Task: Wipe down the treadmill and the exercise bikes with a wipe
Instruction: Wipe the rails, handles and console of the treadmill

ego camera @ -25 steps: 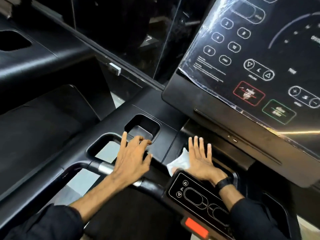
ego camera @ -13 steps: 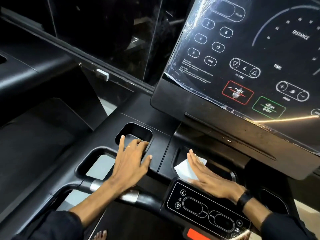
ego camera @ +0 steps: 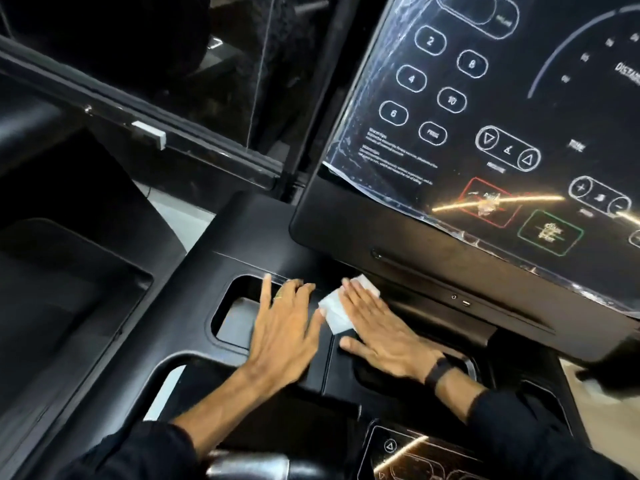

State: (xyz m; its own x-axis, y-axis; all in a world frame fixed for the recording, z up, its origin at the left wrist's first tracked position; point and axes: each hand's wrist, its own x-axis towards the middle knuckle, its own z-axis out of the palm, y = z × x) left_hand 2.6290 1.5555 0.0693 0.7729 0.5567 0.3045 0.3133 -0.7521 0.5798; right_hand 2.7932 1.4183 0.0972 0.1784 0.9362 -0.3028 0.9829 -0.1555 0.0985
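A black treadmill console fills the view. My right hand lies flat with straight fingers on a white wipe, pressing it onto the black surface just below the tilted control panel. My left hand rests flat beside it, its fingertips at the rim of a rectangular cup recess. The two hands nearly touch. Most of the wipe is hidden under my right palm.
A second small button panel sits at the bottom right, near a silver-and-black handlebar grip. A neighbouring black machine stands to the left. Dark glass partitions rise behind the console.
My right hand has slid the wipe forward and to the left, toward my left hand. The view has moved closer to the console.
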